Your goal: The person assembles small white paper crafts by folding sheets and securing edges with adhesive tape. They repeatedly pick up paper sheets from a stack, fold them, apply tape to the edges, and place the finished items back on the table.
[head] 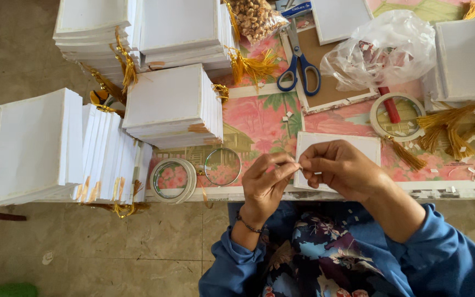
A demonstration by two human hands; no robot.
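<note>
My left hand [268, 179] and my right hand [339, 168] meet fingertip to fingertip just above a white square card [358, 144] lying at the table's near edge. Between the pinched fingers is a tiny white piece, likely a bit of tape; it is too small to tell more. Both sleeves are blue. A beaded bracelet sits on my left wrist.
Stacks of white cards with gold tassels [166, 107] fill the left side. Two tape rolls [174, 179] lie near my left hand, another roll [397, 115] at right. Blue-handled scissors [299, 69], a clear plastic bag [383, 49] and loose tassels [446, 132] lie behind.
</note>
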